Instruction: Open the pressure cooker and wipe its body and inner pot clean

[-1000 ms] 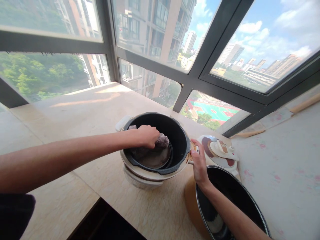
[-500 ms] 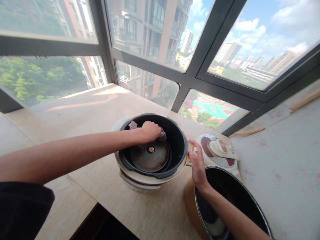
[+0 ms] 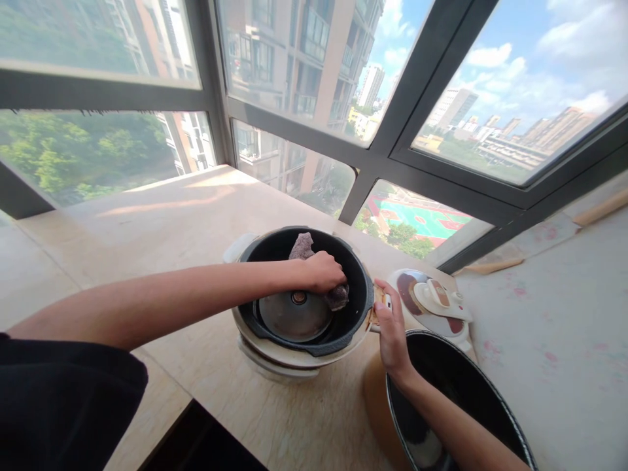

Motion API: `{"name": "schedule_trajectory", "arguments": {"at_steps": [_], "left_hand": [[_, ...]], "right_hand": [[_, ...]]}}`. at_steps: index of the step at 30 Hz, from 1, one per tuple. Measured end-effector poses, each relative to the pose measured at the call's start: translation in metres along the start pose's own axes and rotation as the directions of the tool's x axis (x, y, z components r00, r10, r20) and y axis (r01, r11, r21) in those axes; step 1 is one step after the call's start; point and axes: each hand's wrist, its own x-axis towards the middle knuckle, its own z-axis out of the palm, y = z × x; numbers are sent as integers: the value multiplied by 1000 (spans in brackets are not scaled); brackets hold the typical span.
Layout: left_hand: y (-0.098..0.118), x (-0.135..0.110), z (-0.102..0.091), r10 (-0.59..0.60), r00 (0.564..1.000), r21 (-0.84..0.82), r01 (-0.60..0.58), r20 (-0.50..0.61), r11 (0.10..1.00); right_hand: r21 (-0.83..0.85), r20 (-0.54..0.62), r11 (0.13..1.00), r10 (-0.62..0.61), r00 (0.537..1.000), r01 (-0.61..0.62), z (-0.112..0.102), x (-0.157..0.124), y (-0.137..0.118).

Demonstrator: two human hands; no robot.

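My left hand [image 3: 324,271] is closed around a purplish-grey cloth [image 3: 301,246], whose ends stick out on both sides of my fist. It reaches inside the dark well of an electric pressure cooker [image 3: 299,355], near the inner wall on the right. At the bottom of the well lies a round metal heating plate [image 3: 287,320] with a small knob in its middle. My right hand [image 3: 391,327] grips the cooker's stained side handle [image 3: 378,302], fingers wrapped over it.
The cooker's lid [image 3: 432,297] lies behind my right hand, by the floral wall [image 3: 544,347]. A large dark pot [image 3: 456,392] stands beneath my right forearm. Framed windows [image 3: 304,134] border the stone ledge [image 3: 161,248]. A black area [image 3: 201,441] is at the front edge.
My left hand has moved right and a little toward me inside the cooker, carrying the cloth along. My right hand keeps hold of the handle. The view has shifted slightly.
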Motion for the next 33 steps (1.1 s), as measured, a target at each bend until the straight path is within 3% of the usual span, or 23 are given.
{"name": "schedule_trajectory", "arguments": {"at_steps": [6,14,18,22,28,33], "left_hand": [[11,-9,-1,130,989,-46,-127,66,991],[9,-46,-4,206,965,-301,-150,162,942],[-2,-67,-9,139,950,-351,-34,279,936],[-9,-84,-11,64,927,-366,82,370,927],[-15,-88,-6,5,945,-290,95,326,952],[-30,-76,4,-156,972,-210,192,179,959]], "right_hand": [[14,12,1000,6,1000,-6,-2,1,3],[-17,-4,999,-28,1000,28,-1,1,-2],[10,12,1000,5,1000,-5,-2,1,1],[-21,-12,999,-37,999,36,-2,2,-2],[-33,-1,998,-52,999,52,-2,2,-5],[-17,25,1000,-26,999,27,-4,2,-3]]}}
